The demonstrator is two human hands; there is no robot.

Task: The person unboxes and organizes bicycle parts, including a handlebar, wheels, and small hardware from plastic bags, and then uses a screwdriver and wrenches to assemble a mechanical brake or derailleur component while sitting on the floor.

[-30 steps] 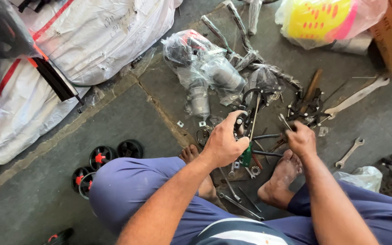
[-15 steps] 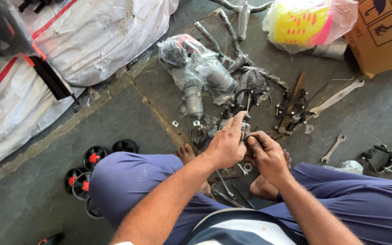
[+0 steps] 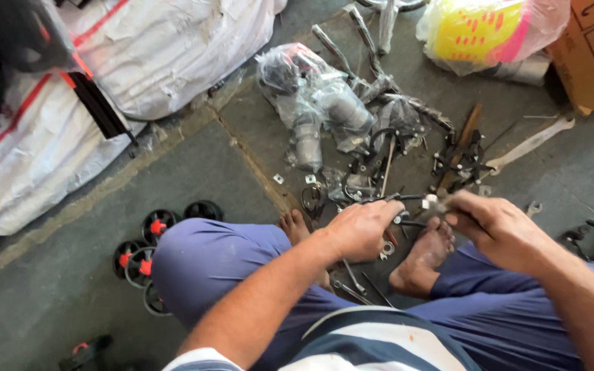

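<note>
- Down on the grey concrete floor [image 3: 70,302], just above the person's bare feet, both hands meet over one small black metal bracket-like part [image 3: 407,209] with thin bent arms.
- The left hand [image 3: 362,230] has its fingers curled shut round the part's left end, knuckles up. What's inside the fist is hidden.
- The right hand [image 3: 500,230] comes in from the right, thumb and forefinger pinched together on a small silvery fitting [image 3: 431,203] at the part's right end.
- The bit that matters: the part's long axis runs roughly left-right between the two hands, so each hand sits at one end of it, both touching it, neither one nearer.
- A steel washer-like ring [image 3: 386,249] lies just below the left hand, right beside the right foot.
- Farther up the floor there's a heap of clear-plastic-wrapped metal parts [image 3: 317,103], well apart from the hands.
- A long flat steel spanner [image 3: 531,144] lies toward the floor's upper right, and a cluster of small black wheels with red hubs [image 3: 149,244] sits left of the knee.
</note>
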